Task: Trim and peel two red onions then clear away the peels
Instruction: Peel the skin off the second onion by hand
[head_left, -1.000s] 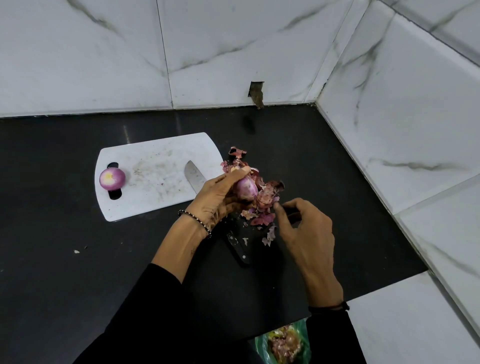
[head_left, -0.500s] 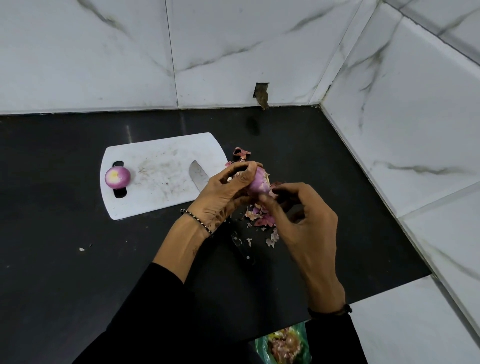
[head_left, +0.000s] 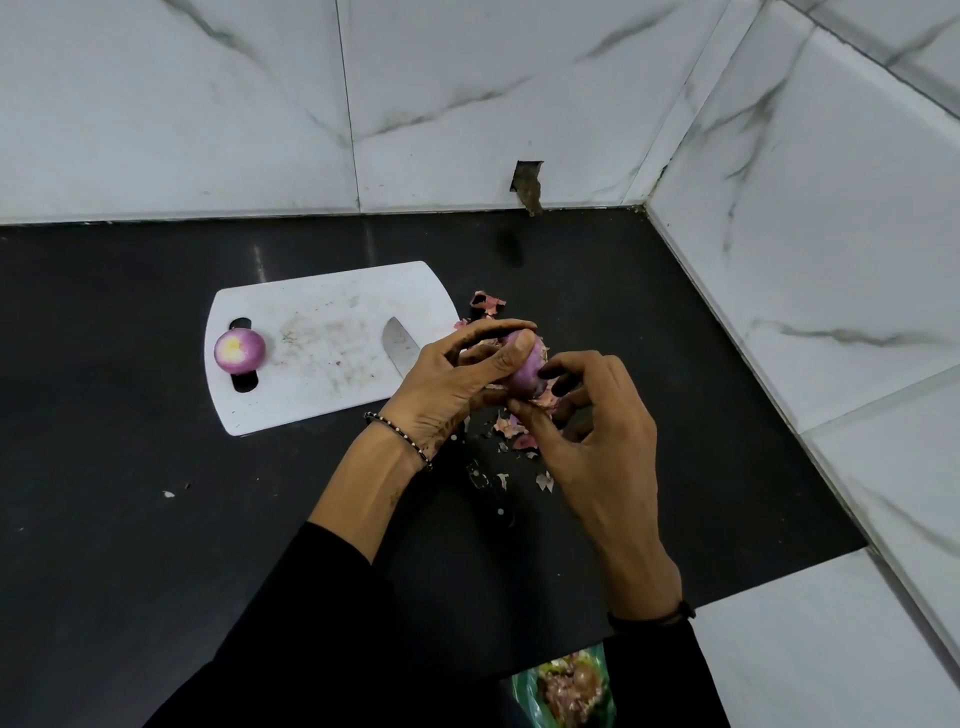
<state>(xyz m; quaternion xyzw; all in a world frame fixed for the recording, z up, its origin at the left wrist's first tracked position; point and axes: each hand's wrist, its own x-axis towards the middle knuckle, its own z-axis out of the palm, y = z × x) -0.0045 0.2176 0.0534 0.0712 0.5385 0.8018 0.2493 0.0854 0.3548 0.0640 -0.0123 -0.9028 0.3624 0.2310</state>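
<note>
Left hand (head_left: 447, 384) gripping second onion (head_left: 522, 369), right hand (head_left: 597, 441) pinching its skin (head_left: 545, 400); first onion (head_left: 240, 352) lying peeled on board (head_left: 322, 374), left; scattered peels (head_left: 511, 426) awaiting clearing.

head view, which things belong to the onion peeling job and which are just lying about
Job: onion in hand, peeled onion, loose peels, knife, cutting board, green scrap bag (probably).
Lying about: white crumb, wall hole.

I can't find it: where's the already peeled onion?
In the head view, the peeled onion sits at the left end of the cutting board, over its handle slot.
</note>
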